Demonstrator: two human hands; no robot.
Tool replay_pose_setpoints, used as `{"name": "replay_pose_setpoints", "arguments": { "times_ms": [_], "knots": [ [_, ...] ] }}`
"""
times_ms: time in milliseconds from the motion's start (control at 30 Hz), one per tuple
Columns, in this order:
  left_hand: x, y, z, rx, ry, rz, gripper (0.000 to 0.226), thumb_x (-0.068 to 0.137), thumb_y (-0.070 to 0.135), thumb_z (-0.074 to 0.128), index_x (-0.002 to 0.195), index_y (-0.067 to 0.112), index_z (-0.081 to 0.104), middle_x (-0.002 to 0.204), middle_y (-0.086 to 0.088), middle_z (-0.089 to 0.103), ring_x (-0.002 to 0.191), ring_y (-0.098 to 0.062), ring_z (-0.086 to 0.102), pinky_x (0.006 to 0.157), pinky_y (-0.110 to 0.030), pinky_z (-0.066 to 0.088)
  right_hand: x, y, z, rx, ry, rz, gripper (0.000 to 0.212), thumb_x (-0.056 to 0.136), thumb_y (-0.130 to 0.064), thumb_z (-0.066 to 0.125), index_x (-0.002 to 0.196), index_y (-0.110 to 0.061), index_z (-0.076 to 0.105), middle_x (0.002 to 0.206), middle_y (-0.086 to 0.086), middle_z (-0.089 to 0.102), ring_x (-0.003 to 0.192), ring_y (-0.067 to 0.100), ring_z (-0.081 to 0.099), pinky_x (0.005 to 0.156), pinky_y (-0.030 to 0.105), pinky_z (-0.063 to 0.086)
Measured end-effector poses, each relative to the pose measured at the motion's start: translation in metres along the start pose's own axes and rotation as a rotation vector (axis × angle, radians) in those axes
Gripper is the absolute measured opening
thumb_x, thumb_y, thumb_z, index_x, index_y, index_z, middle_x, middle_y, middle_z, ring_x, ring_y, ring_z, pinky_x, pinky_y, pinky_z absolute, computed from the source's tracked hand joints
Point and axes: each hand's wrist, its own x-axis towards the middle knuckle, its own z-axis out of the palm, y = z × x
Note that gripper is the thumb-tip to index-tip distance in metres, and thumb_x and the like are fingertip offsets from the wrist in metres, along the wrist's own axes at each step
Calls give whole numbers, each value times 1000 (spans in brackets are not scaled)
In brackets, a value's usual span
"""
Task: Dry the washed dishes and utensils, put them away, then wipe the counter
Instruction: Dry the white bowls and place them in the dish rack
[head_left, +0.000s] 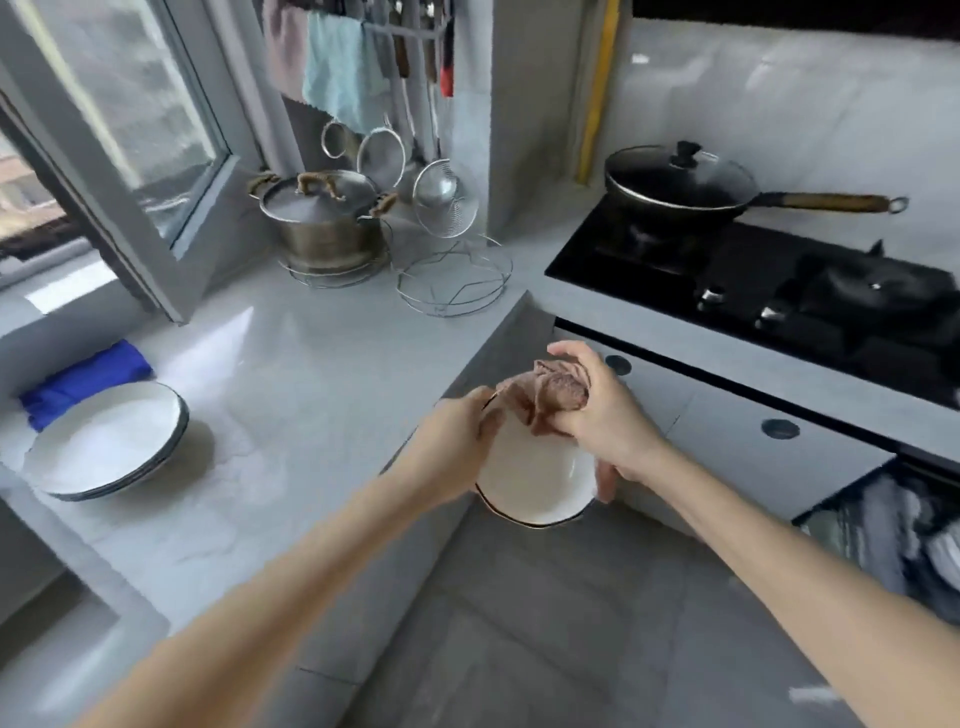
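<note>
1. A stack of plates (104, 441) sits on the tabletop (291, 364), at about 9 o'clock from the held plate, and touches a blue cloth (83, 382). Whether these plates are dry cannot be told, so damp ones could be put away by mistake.
2. The left hand (457, 436) is curled round the rim of the plate (530, 478) at its 10 o'clock. If that rim is wet, the grip could be lost by slipping.
3. The plate is held in the air past the tabletop's edge, over the floor (545, 623). Nothing would catch it there, so a drop would probably break it.
4. The brown cloth (550, 395) is bunched inside the closed right hand (597, 415) and pressed on the rim at 12 to 1 o'clock. Lower fingers seem tucked under the edge at 3 o'clock. Hard rubbing could twist the plate loose, and so small a wad could leave patches damp.
5. An open drawer (883, 530), its contents blurred, stands at 4 o'clock. It could be struck when the plate is carried across.
</note>
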Motion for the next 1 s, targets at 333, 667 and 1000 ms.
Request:
{"name": "replay_pose_setpoints", "arguments": {
  "times_ms": [333, 667, 1000],
  "knots": [
    [26, 157, 171, -306, 118, -235, 14, 89, 6, 45, 83, -2, 54, 70, -5, 54, 71, -29, 48, 60, -32, 32, -59, 109, -147, 636, 859, 444, 61, 66, 2, 72, 118, -20, 49, 112, 3, 65, 91, 18, 67, 87, 38, 54],
    [33, 301, 323, -745, -179, -370, 21, 98, 9, 35, 104, 20, 52, 96, 9, 59, 96, -23, 54, 81, -28, 42, -105, 181, -261, 996, 1436, 307, 54, 69, 1, 76, 117, -12, 54, 108, 5, 66, 91, 21, 66, 79, 35, 53],
    [118, 377, 408, -495, -773, 124, 28, 94, 6, 48, 121, 15, 52, 98, 3, 58, 88, -17, 52, 59, -19, 39, -159, 222, -414, 1050, 1246, 202, 30, 83, -14, 53, 109, -10, 68, 104, 12, 72, 106, 31, 65, 86, 37, 51]
  ]
}}
